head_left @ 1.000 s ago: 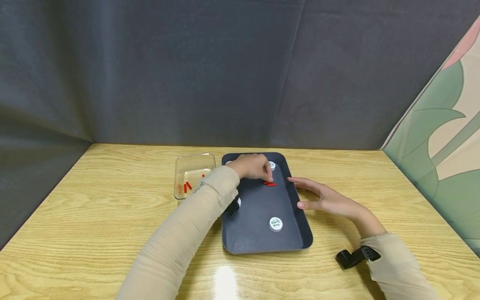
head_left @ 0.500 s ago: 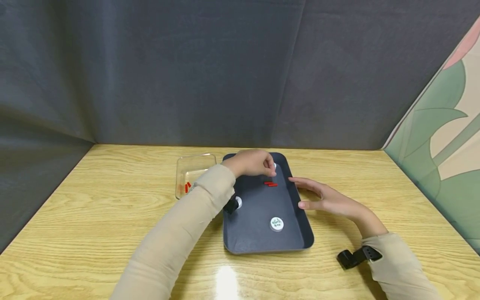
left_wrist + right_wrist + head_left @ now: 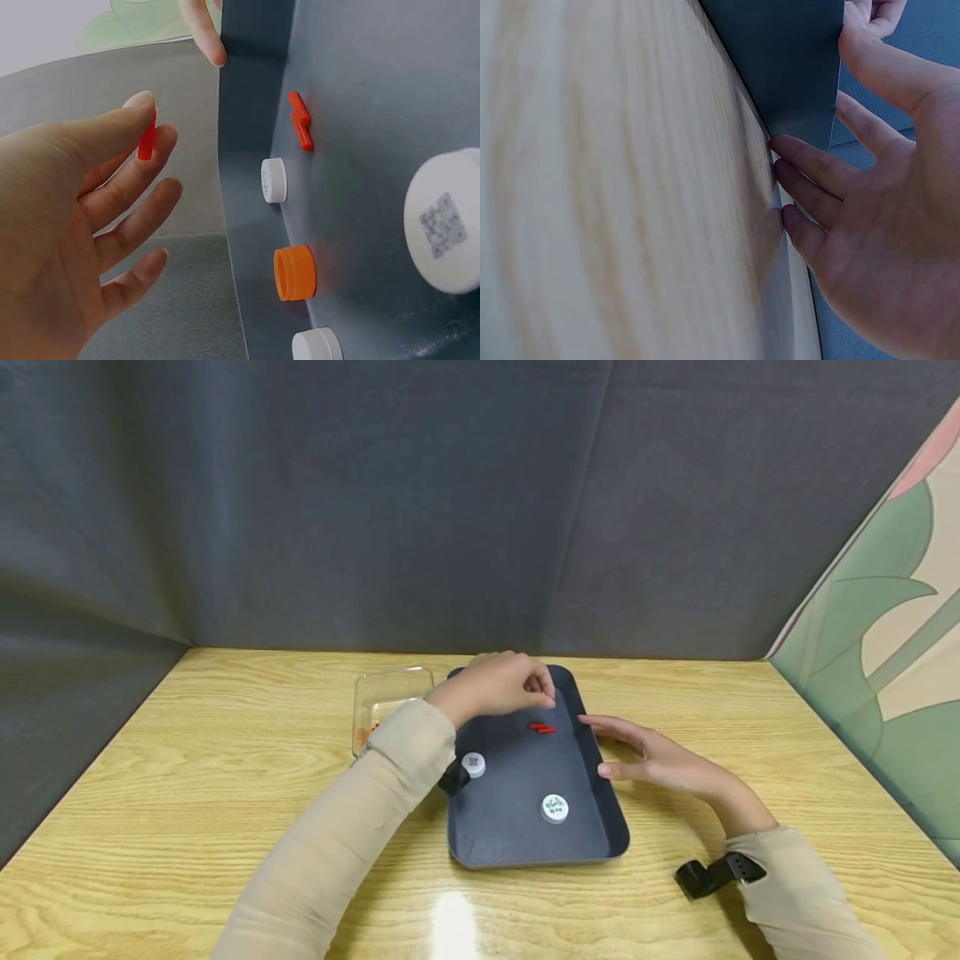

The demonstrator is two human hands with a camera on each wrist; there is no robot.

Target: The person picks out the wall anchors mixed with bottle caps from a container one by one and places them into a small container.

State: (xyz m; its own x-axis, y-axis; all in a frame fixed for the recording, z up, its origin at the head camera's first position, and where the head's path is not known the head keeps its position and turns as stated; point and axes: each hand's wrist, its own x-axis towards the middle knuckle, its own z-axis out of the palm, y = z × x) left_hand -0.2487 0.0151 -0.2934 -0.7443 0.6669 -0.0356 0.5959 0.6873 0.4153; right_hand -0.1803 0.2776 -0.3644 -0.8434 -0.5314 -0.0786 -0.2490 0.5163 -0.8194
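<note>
Above the far end of the dark tray (image 3: 506, 827), the left hand (image 3: 502, 683) pinches a red stick (image 3: 147, 144), visible only in the left wrist view, as is an orange cap (image 3: 295, 273). The left sleeve (image 3: 352, 827) partly hides the glass box (image 3: 393, 683). The right hand (image 3: 658, 760), fingers extended, touches the tray's right wall; desk (image 3: 720, 718) stretches rightward.

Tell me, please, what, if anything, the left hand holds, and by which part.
The left hand pinches a red stick between thumb and forefinger; by which part is unclear.
</note>
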